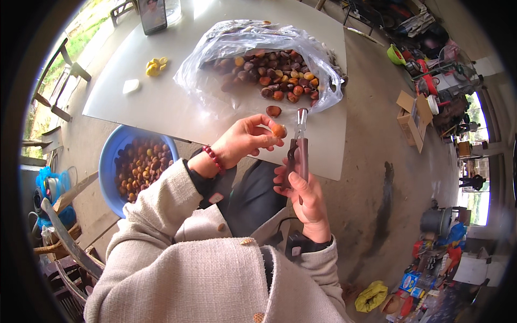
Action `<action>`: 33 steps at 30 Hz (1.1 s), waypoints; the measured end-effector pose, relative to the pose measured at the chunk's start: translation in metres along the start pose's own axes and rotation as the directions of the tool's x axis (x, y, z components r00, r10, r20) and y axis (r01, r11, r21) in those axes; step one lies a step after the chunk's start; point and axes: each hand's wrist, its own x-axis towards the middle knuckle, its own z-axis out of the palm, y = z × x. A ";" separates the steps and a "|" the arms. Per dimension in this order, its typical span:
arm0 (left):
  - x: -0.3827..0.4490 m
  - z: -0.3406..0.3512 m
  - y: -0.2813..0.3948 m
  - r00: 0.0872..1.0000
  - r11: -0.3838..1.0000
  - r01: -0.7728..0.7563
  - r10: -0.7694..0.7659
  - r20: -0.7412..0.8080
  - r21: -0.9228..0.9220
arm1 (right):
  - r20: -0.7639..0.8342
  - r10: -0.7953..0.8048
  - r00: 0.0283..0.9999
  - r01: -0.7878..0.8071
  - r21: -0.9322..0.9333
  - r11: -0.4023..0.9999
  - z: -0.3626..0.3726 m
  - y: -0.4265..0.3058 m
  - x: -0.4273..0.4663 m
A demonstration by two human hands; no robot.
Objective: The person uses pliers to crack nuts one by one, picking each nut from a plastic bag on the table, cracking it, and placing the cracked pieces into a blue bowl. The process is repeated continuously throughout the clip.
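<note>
My left hand (250, 139), with a red bead bracelet (213, 157) at the wrist, pinches one orange-brown nut (279, 131) between thumb and fingertips. In my right hand (305, 194) is a plier-like hand tool (300, 139) with dark red handles and metal jaws pointing away from me. The nut and the tool's jaws are apart. A single nut (274, 111) lies on the light table (161, 101) just beyond my left fingers. Past it, a clear plastic bag (190, 72) lies with its mouth towards me, and many dark red and orange nuts (278, 72) show inside.
A blue basin (106, 169) of similar nuts stands at the lower left, beside the table. On the table are yellow pieces (155, 66), a small white block (131, 86), and a phone (152, 16) by a glass. A cardboard box (414, 119) sits on the floor at right.
</note>
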 end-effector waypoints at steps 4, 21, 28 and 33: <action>-0.003 -0.003 -0.010 0.999 0.999 0.036 -0.036 -0.019 -0.014 | -0.008 0.051 0.999 -0.051 0.017 0.999 0.005 0.001 0.005; -0.006 -0.010 -0.004 0.984 0.971 0.051 -0.009 -0.177 0.232 | 0.044 0.093 0.995 -0.097 0.093 0.991 0.013 -0.004 0.023; -0.011 0.012 -0.020 0.963 0.966 -0.241 0.250 -0.102 0.096 | 0.052 0.058 0.997 -0.066 0.173 0.983 0.015 0.001 0.024; -0.014 0.021 -0.025 0.905 0.809 -0.284 0.403 -0.135 0.515 | 0.073 0.096 0.993 -0.107 0.168 0.980 0.017 0.001 0.023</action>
